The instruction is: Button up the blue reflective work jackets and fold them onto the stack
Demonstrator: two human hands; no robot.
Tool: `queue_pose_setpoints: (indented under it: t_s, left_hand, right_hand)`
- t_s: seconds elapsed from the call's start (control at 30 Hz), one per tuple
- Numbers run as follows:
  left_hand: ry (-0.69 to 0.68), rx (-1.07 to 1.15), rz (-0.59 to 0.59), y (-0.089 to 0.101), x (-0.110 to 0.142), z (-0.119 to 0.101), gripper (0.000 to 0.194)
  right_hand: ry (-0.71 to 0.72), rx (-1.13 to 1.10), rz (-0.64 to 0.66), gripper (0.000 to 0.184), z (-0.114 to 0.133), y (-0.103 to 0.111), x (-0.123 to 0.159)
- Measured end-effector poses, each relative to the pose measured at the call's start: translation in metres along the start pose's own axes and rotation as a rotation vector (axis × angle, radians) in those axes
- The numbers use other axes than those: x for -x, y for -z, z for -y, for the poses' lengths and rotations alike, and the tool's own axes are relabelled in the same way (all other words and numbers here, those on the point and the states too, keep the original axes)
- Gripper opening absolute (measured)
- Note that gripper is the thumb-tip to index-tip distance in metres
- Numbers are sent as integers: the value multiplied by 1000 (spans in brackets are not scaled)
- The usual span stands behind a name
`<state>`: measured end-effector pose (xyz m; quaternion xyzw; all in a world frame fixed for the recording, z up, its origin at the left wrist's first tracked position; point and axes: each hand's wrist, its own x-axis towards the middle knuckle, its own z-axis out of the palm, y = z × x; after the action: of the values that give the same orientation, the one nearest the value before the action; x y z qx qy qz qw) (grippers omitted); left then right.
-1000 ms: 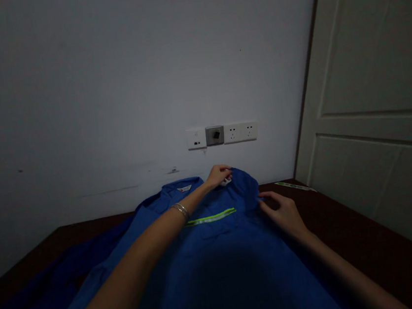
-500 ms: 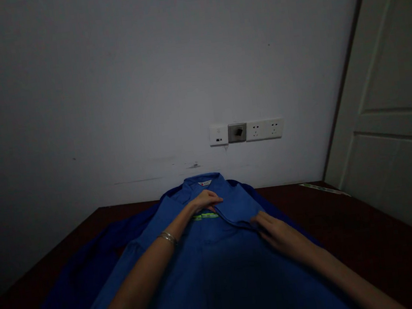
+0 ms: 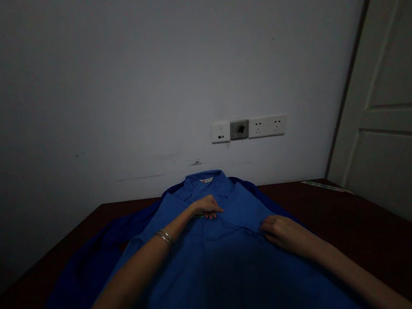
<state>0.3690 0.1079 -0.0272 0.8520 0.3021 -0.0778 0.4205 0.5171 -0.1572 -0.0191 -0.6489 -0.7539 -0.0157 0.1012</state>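
A blue work jacket (image 3: 203,264) lies spread on a dark table, its collar (image 3: 204,175) with a small white label pointing toward the wall. Near the upper chest, my left hand (image 3: 208,206) is closed on the edge of a chest flap (image 3: 244,207). My right hand (image 3: 276,231) pinches the same flap at its lower right corner. Darker blue sleeves (image 3: 101,250) stick out from under the lighter cloth. Most of the yellow-green strip at the chest is hidden behind my left hand. A silvery bracelet (image 3: 164,236) circles my left wrist.
The dark red table (image 3: 347,217) meets a pale wall (image 3: 127,84). Sockets and switches (image 3: 249,128) are set in that wall. A thin patterned strip (image 3: 328,187) lies at the back right, by a white panelled door (image 3: 398,117).
The flap has come down flatter over the chest and covers more of the yellow-green strip. My right hand has shifted slightly right. The view has moved a little.
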Motion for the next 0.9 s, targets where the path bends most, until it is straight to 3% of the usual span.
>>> queue_pose_setpoints:
  t_s: [0.23, 0.47, 0.67, 0.9]
  left_hand:
    - [48, 53, 130, 14, 8, 5, 29]
    - [131, -30, 259, 14, 19, -12, 23]
    - [172, -124, 296, 16, 26, -21, 26]
    - [223, -116, 281, 18, 23, -17, 19]
  right_hand:
    - [-2, 39, -25, 19, 6, 0, -1]
    - [14, 94, 2, 24, 14, 2, -1]
    - [45, 18, 90, 21, 18, 5, -1]
    - [37, 1, 134, 26, 17, 2, -3]
